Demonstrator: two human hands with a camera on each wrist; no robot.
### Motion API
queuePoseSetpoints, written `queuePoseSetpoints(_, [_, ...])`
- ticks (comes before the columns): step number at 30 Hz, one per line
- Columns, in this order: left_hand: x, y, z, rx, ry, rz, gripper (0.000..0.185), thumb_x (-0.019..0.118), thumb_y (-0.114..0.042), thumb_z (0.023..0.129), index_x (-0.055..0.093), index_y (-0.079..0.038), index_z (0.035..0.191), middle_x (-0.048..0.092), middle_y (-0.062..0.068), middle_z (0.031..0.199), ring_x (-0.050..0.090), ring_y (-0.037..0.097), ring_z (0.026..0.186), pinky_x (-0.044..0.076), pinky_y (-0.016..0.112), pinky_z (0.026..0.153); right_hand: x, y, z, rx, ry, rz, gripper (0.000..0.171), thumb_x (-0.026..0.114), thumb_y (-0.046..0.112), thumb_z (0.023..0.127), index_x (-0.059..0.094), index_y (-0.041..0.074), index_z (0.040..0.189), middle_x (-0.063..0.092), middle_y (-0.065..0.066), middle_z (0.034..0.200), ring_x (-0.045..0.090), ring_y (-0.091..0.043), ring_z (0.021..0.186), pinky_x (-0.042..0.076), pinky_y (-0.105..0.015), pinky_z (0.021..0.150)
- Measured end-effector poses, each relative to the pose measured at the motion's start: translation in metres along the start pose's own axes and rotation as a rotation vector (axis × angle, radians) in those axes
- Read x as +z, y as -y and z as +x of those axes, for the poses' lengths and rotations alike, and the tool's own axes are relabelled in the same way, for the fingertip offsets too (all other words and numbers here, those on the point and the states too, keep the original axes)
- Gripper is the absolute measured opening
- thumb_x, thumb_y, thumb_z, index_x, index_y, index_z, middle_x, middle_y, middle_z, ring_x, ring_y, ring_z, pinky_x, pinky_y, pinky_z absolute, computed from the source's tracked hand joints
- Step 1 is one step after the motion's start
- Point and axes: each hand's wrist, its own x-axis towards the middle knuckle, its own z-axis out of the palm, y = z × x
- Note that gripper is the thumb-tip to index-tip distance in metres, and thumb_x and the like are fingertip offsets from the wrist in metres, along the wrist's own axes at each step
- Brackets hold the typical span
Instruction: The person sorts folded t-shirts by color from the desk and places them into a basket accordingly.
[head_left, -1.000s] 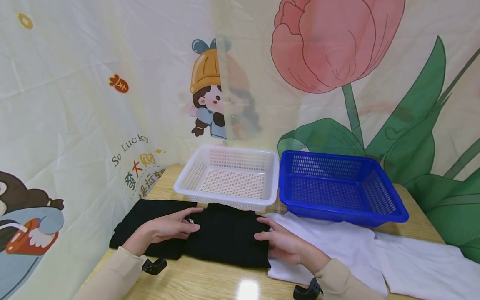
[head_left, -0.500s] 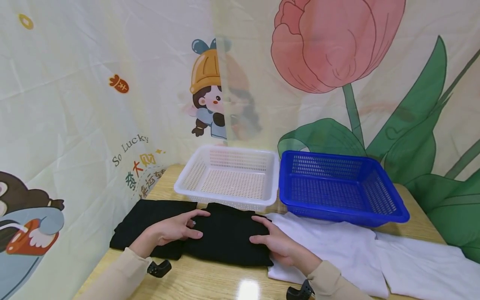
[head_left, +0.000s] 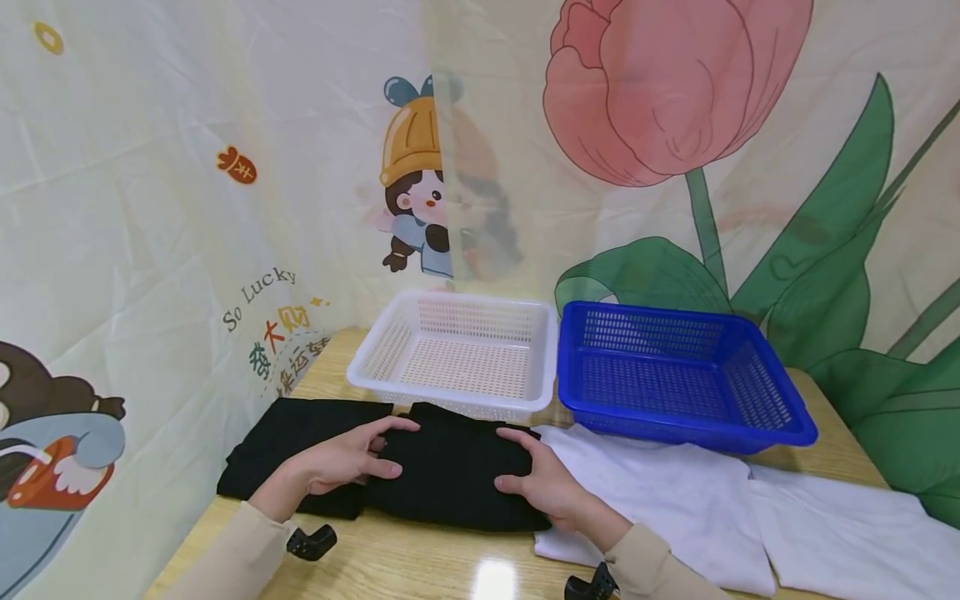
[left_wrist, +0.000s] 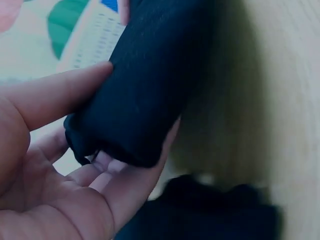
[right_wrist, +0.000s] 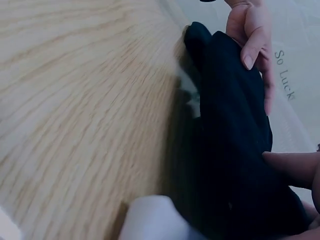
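Observation:
Both hands hold a folded black garment (head_left: 457, 475), one at each side. My left hand (head_left: 341, 461) grips its left end; in the left wrist view some fingers (left_wrist: 145, 192) lie under the folded edge while another digit rests on top. At the right end my right hand (head_left: 553, 483) grips it, index finger and thumb over the top, the other fingers hidden beneath. The right wrist view shows the garment (right_wrist: 230, 115) bulging as a thick fold above the wood, with a shadow along it. Another folded black garment (head_left: 300, 429) lies to the left, partly behind the left hand.
Behind stand a white perforated basket (head_left: 450, 395) and a blue perforated basket (head_left: 675, 427), side by side with nothing in them. Two folded white garments, one nearer (head_left: 660, 492) and one farther right (head_left: 847, 521), lie on the wooden table (head_left: 405, 567). A printed curtain (head_left: 300, 125) hangs behind.
The right hand has shifted left and inward over the black garment, and the left hand slightly right. The garment's front edge has drawn up and rounded. Baskets and white garments stay put.

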Motion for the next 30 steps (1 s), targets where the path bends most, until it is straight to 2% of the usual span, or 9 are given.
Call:
queuePoseSetpoints(4, [-0.011, -0.017, -0.017, 0.043, 0.013, 0.051, 0.071, 0.078, -0.017, 0.098, 0.044, -0.024, 0.16, 0.04, 0.01, 0.102, 0.044, 0.028, 0.094, 0.042, 0.03, 0.066, 0.002, 0.016, -0.005, -0.051, 0.006, -0.048, 0.077, 0.079, 0.002, 0.094, 0.044, 0.015, 0.161, 0.037, -0.023, 0.163, 0.051, -0.042, 0.139, 0.053, -0.051, 0.106])
queuePoseSetpoints(7, [-0.021, -0.03, -0.032, 0.08, 0.029, 0.087, 0.071, 0.077, -0.017, 0.099, 0.043, -0.021, 0.16, 0.03, 0.003, 0.088, 0.032, 0.018, 0.068, 0.033, 0.025, 0.057, 0.007, 0.033, -0.011, -0.08, 0.019, -0.062, 0.076, 0.079, 0.004, 0.095, 0.044, 0.018, 0.162, 0.033, -0.021, 0.168, 0.038, -0.045, 0.149, 0.048, -0.055, 0.111])
queuePoseSetpoints(13, [-0.037, -0.053, -0.062, 0.128, 0.044, 0.125, 0.068, 0.076, -0.014, 0.099, 0.044, -0.02, 0.159, 0.031, 0.003, 0.085, 0.031, 0.014, 0.066, 0.035, 0.021, 0.058, 0.016, 0.065, -0.019, -0.105, 0.063, -0.046, 0.075, 0.078, 0.007, 0.097, 0.045, 0.022, 0.161, 0.027, -0.015, 0.172, 0.025, -0.043, 0.156, 0.043, -0.058, 0.116])
queuePoseSetpoints(17, [-0.045, -0.069, -0.07, 0.196, -0.001, 0.146, 0.068, 0.074, -0.01, 0.1, 0.043, -0.017, 0.159, 0.027, 0.006, 0.089, 0.033, 0.02, 0.074, 0.041, 0.025, 0.066, 0.014, 0.087, -0.012, -0.128, 0.047, -0.06, 0.074, 0.078, 0.007, 0.097, 0.046, 0.026, 0.161, 0.035, -0.012, 0.167, 0.041, -0.039, 0.149, 0.047, -0.054, 0.113])
queuePoseSetpoints(19, [-0.05, -0.078, -0.067, 0.22, -0.041, 0.155, 0.069, 0.074, -0.011, 0.1, 0.042, -0.018, 0.16, 0.032, 0.011, 0.101, 0.037, 0.024, 0.09, 0.044, 0.031, 0.076, 0.01, 0.098, -0.003, -0.14, 0.016, -0.074, 0.074, 0.078, 0.006, 0.097, 0.047, 0.028, 0.16, 0.04, -0.011, 0.164, 0.051, -0.036, 0.141, 0.05, -0.052, 0.111])
queuePoseSetpoints(21, [-0.054, -0.087, -0.058, 0.223, -0.097, 0.178, 0.07, 0.075, -0.016, 0.1, 0.042, -0.023, 0.161, 0.037, 0.016, 0.127, 0.039, 0.029, 0.116, 0.047, 0.04, 0.091, 0.004, 0.107, 0.008, -0.155, -0.017, -0.092, 0.075, 0.078, 0.005, 0.097, 0.046, 0.03, 0.16, 0.042, -0.01, 0.162, 0.055, -0.033, 0.138, 0.051, -0.05, 0.11])
queuePoseSetpoints(24, [-0.06, -0.097, -0.037, 0.216, -0.165, 0.204, 0.073, 0.078, -0.025, 0.099, 0.042, -0.031, 0.161, 0.014, 0.014, 0.168, 0.012, 0.043, 0.153, 0.037, 0.066, 0.113, -0.008, 0.117, 0.028, -0.165, -0.057, -0.121, 0.078, 0.079, 0.006, 0.096, 0.045, 0.031, 0.161, 0.042, -0.008, 0.163, 0.053, -0.032, 0.14, 0.05, -0.051, 0.111])
queuePoseSetpoints(28, [-0.071, -0.104, -0.003, 0.209, -0.219, 0.211, 0.077, 0.081, -0.029, 0.096, 0.041, -0.033, 0.161, 0.001, 0.013, 0.177, -0.003, 0.047, 0.161, 0.014, 0.076, 0.121, -0.023, 0.124, 0.054, -0.169, -0.087, -0.166, 0.084, 0.083, 0.01, 0.093, 0.041, 0.03, 0.163, 0.037, -0.008, 0.167, 0.047, -0.034, 0.146, 0.047, -0.053, 0.114])
queuePoseSetpoints(30, [-0.077, -0.106, 0.013, 0.211, -0.219, 0.187, 0.078, 0.082, -0.026, 0.096, 0.04, -0.031, 0.162, 0.003, 0.014, 0.177, -0.003, 0.046, 0.161, 0.013, 0.074, 0.123, -0.029, 0.126, 0.066, -0.169, -0.094, -0.171, 0.087, 0.085, 0.011, 0.092, 0.039, 0.03, 0.164, 0.039, -0.008, 0.165, 0.05, -0.034, 0.143, 0.047, -0.053, 0.113])
